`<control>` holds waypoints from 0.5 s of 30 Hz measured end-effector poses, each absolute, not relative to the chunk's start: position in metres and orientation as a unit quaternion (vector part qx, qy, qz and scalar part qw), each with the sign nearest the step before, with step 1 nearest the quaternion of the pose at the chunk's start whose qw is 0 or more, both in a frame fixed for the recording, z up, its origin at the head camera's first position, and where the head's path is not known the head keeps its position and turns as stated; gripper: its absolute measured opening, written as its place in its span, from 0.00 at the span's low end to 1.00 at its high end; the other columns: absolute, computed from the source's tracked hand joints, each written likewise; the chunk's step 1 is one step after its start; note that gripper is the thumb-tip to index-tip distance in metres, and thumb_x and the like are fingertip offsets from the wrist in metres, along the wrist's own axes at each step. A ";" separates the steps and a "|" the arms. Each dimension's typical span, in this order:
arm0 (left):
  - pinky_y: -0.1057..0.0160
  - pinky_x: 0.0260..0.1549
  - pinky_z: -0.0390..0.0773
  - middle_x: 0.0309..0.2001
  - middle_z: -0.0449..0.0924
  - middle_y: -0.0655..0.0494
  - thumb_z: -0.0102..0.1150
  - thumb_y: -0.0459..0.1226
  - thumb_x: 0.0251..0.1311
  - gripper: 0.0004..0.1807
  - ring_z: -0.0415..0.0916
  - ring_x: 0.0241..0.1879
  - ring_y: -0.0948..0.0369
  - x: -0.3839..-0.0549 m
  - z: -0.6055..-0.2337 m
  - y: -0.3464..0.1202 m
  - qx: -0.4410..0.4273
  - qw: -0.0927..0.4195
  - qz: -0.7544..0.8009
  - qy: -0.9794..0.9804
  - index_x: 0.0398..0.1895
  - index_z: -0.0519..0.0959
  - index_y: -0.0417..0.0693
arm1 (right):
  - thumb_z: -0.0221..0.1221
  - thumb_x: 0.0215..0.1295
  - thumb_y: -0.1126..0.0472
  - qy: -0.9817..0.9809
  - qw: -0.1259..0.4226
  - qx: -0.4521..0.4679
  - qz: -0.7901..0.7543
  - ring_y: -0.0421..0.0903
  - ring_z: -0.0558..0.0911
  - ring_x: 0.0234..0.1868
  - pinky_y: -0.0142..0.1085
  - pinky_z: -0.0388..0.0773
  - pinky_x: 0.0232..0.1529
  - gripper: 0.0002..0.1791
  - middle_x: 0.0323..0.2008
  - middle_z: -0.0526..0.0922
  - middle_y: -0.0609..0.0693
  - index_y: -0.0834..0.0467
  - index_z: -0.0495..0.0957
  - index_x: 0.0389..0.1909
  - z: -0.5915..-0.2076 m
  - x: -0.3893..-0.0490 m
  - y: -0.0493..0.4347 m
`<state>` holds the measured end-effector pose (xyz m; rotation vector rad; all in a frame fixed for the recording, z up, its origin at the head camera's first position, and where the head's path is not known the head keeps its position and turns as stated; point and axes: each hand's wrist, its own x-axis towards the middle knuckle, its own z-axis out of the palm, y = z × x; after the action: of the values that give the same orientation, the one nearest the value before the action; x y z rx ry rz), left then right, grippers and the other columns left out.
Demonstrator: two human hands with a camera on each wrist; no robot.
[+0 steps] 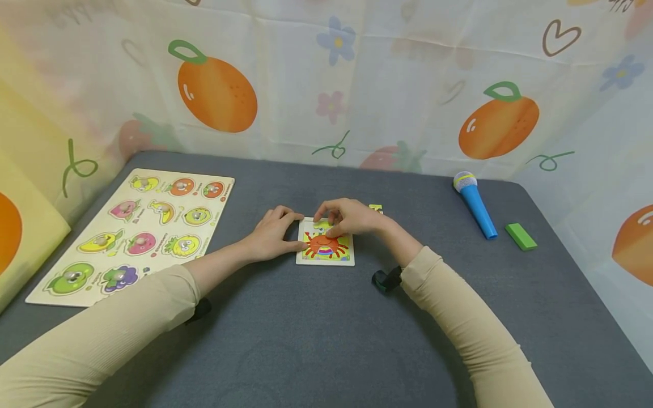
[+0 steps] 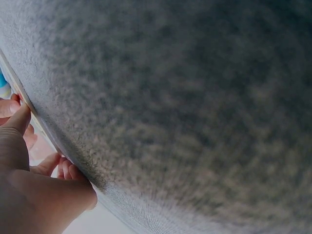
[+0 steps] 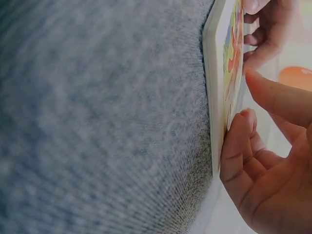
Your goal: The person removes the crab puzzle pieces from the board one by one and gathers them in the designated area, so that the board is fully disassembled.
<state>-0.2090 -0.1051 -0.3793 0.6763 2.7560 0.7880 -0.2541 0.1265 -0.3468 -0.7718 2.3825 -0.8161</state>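
A small crab puzzle in a white frame lies flat on the table, a red crab on its yellow picture. My left hand holds the frame's left side, thumb on the edge beside the crab and index finger at the upper left corner. Over the puzzle's upper part is my right hand, its bent fingers touching the surface near the top. In the right wrist view, a gap shows between the right thumb and the fingers, with no piece visible between them. Part of the picture's top is hidden under this hand.
A large fruit peg board lies at the left. Behind my right wrist, a small yellow piece is partly hidden. Farther right are a blue toy microphone and a green block. A printed curtain borders the dark table.
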 end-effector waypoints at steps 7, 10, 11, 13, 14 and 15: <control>0.40 0.60 0.64 0.66 0.63 0.38 0.64 0.49 0.62 0.37 0.61 0.62 0.43 -0.209 -0.380 -0.105 0.231 0.097 0.266 0.931 0.70 0.67 0.42 | 0.64 0.64 0.60 0.887 0.238 -0.296 -0.261 0.43 0.68 0.27 0.32 0.67 0.35 0.18 0.40 0.77 0.52 0.50 0.78 0.55 -0.350 -0.254 0.124; 0.39 0.60 0.64 0.66 0.63 0.38 0.64 0.49 0.62 0.37 0.61 0.61 0.42 -0.209 -0.379 -0.105 0.230 0.096 0.268 0.931 0.70 0.67 0.42 | 0.64 0.64 0.59 0.890 0.235 -0.299 -0.252 0.43 0.68 0.29 0.32 0.67 0.35 0.18 0.40 0.76 0.52 0.50 0.78 0.55 -0.351 -0.253 0.123; 0.39 0.60 0.64 0.66 0.63 0.38 0.64 0.49 0.62 0.37 0.61 0.61 0.43 -0.208 -0.379 -0.105 0.229 0.096 0.268 0.931 0.70 0.67 0.42 | 0.64 0.64 0.59 0.890 0.235 -0.300 -0.250 0.43 0.68 0.29 0.32 0.67 0.35 0.18 0.40 0.76 0.52 0.50 0.77 0.55 -0.351 -0.253 0.123; 0.39 0.61 0.64 0.65 0.63 0.38 0.64 0.49 0.61 0.37 0.61 0.62 0.42 -0.208 -0.378 -0.105 0.228 0.096 0.269 0.931 0.70 0.67 0.42 | 0.64 0.64 0.59 0.892 0.235 -0.298 -0.246 0.44 0.69 0.30 0.32 0.67 0.35 0.19 0.40 0.76 0.52 0.50 0.77 0.55 -0.351 -0.252 0.122; 0.39 0.61 0.64 0.65 0.63 0.38 0.64 0.49 0.61 0.37 0.61 0.62 0.42 -0.208 -0.378 -0.105 0.228 0.096 0.269 0.931 0.70 0.67 0.42 | 0.64 0.64 0.59 0.892 0.235 -0.298 -0.245 0.44 0.69 0.31 0.33 0.68 0.36 0.19 0.40 0.76 0.52 0.50 0.77 0.56 -0.351 -0.252 0.122; 0.39 0.61 0.64 0.65 0.63 0.38 0.64 0.49 0.61 0.37 0.61 0.62 0.42 -0.208 -0.378 -0.105 0.228 0.095 0.268 0.931 0.70 0.67 0.42 | 0.64 0.64 0.59 0.893 0.235 -0.297 -0.244 0.44 0.69 0.31 0.33 0.68 0.36 0.19 0.40 0.76 0.52 0.50 0.77 0.56 -0.351 -0.252 0.122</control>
<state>-0.2080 -0.1052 -0.3783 0.6773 2.7601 0.7943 -0.2525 0.1219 -0.3508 -0.8151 2.4507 -0.6690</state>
